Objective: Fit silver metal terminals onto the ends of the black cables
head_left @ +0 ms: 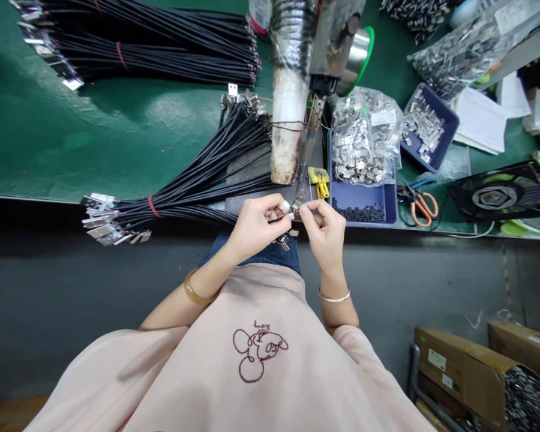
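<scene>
My left hand point(255, 225) is closed in a pinch on the end of a black cable point(276, 219) with a small white connector tip point(286, 207). My right hand point(324, 228) is pinched on a small metal shell point(297, 207) right against that tip. Both hands meet at the green table's front edge point(49, 195), just below the thin metal tip of a bench tool point(309, 141). A bundle of black cables point(198, 183) with metal connector ends point(103, 219) fans out to the left of my left hand.
A blue tray point(364, 210) holds a bag of metal shells point(362, 141). Another blue tray of shells point(425, 126), orange-handled scissors point(418, 201), a black fan point(499, 192), a second cable bundle point(153, 42) and cardboard boxes point(472, 366) on the floor lie around.
</scene>
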Demonstrator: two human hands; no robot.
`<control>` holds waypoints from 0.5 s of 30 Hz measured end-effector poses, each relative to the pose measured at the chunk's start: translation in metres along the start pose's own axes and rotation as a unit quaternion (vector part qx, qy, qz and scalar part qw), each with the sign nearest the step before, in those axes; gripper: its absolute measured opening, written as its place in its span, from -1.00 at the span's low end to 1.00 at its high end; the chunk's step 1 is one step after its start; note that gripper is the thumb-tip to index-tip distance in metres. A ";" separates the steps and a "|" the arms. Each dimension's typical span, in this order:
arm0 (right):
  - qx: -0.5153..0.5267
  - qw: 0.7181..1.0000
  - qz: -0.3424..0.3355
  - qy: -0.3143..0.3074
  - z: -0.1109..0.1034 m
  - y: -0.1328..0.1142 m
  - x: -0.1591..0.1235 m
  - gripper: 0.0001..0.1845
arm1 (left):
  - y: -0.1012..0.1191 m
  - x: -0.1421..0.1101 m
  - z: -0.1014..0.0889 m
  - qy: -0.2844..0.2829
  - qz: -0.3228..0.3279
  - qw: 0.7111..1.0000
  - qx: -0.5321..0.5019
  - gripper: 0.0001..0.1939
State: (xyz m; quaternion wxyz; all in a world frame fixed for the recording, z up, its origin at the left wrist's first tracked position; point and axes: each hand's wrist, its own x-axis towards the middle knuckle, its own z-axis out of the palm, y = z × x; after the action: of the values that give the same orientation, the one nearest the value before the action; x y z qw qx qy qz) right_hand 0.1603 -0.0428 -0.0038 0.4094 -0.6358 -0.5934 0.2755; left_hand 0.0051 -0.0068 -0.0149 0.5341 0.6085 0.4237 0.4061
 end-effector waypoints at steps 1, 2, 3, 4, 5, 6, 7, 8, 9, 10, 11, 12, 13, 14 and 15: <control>-0.004 1.000 -0.010 0.005 0.000 -0.001 0.000 -0.72 | 0.000 0.000 0.000 -0.002 0.001 1.000 0.000 -0.89; -0.010 1.000 -0.022 0.012 0.000 -0.002 -0.001 -0.72 | 0.000 0.000 0.000 -0.003 0.002 1.000 -0.002 -0.89; -0.017 0.999 -0.032 0.019 0.000 -0.003 -0.001 -0.72 | 0.000 0.000 0.000 -0.005 0.003 1.000 -0.004 -0.88; -0.020 0.999 -0.037 0.025 0.000 -0.003 -0.001 -0.72 | 0.000 0.000 0.000 -0.006 0.003 1.000 -0.007 -0.88; -0.018 0.999 -0.035 0.028 -0.001 -0.004 -0.001 -0.72 | 0.001 -0.001 0.000 -0.006 0.004 1.000 -0.010 -0.88; -0.010 0.999 -0.029 0.030 -0.001 -0.004 -0.002 -0.73 | 0.001 -0.001 -0.001 -0.005 0.004 1.000 -0.012 -0.88; -0.001 0.999 -0.020 0.028 -0.001 -0.004 -0.002 -0.73 | 0.001 -0.001 -0.001 -0.004 0.005 1.000 -0.013 -0.88; 0.006 1.000 -0.012 0.025 -0.001 -0.003 -0.002 -0.73 | 0.001 -0.001 -0.001 -0.003 0.005 1.000 -0.013 -0.88; 0.007 1.000 -0.006 0.022 -0.002 -0.003 -0.002 -0.73 | 0.001 -0.001 0.000 -0.002 0.005 1.000 -0.013 -0.88; 0.003 1.000 -0.004 0.019 -0.002 -0.002 -0.002 -0.72 | 0.001 -0.001 0.000 -0.001 0.005 1.000 -0.012 -0.88; -0.003 1.000 -0.003 0.016 -0.001 -0.002 -0.002 -0.71 | 0.001 -0.001 0.000 -0.001 0.005 1.000 -0.013 -0.89; -0.009 1.000 -0.003 0.013 -0.001 -0.002 -0.002 -0.71 | 0.001 -0.001 0.000 0.000 0.005 1.000 -0.013 -0.89; -0.013 1.000 -0.003 0.012 -0.001 -0.002 -0.002 -0.70 | 0.001 -0.001 0.000 0.000 0.005 1.000 -0.015 -0.89; -0.014 1.000 -0.004 0.011 -0.001 -0.002 -0.002 -0.70 | 0.001 -0.001 0.000 0.000 0.006 1.000 -0.016 -0.89; -0.011 1.000 -0.004 0.010 -0.001 -0.002 -0.002 -0.70 | 0.001 -0.001 0.000 0.000 0.007 1.000 -0.016 -0.89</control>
State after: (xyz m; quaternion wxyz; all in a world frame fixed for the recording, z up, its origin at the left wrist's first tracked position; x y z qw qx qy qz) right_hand 0.1599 -0.0445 -0.0022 0.4096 -0.6407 -0.5949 0.2604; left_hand 0.0051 -0.0075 -0.0142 0.5415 0.6027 0.4128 0.4162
